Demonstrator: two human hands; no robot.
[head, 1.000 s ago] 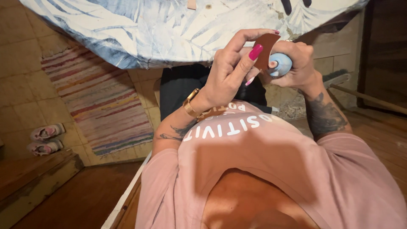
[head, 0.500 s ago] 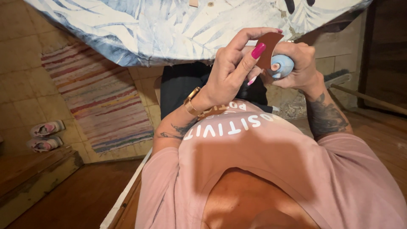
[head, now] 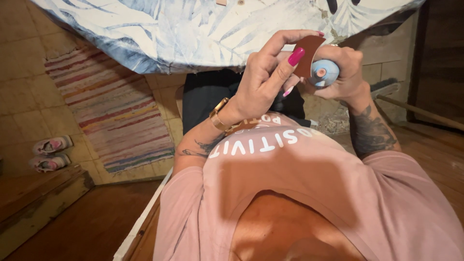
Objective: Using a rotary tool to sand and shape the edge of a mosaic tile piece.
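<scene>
Hands do the work just below the edge of the table (head: 159, 34), which is covered in a pale blue leaf-print cloth. The left hand (head: 263, 79) pinches a thin brown piece (head: 308, 50), curved like a crescent and stiff like leather or card, between thumb and forefinger; the nails are painted bright pink. The right hand (head: 345, 72) is wrapped around a small pale blue round object (head: 324, 72), smooth and glossy, with a ringed flat face and a pinkish centre turned towards the camera. The brown piece's lower edge lies against that blue object, so the two seem to be in the middle of being fitted or worked together; I judge nothing is finished yet, since both are held tight. What the blue thing is I cannot tell.

Left of the table edge, on worn tiles, lies a striped woven rug (head: 116, 116), and further left a pair of small pink-and-grey shoes (head: 48, 153). A gold watch (head: 218, 116) sits on the left wrist.
</scene>
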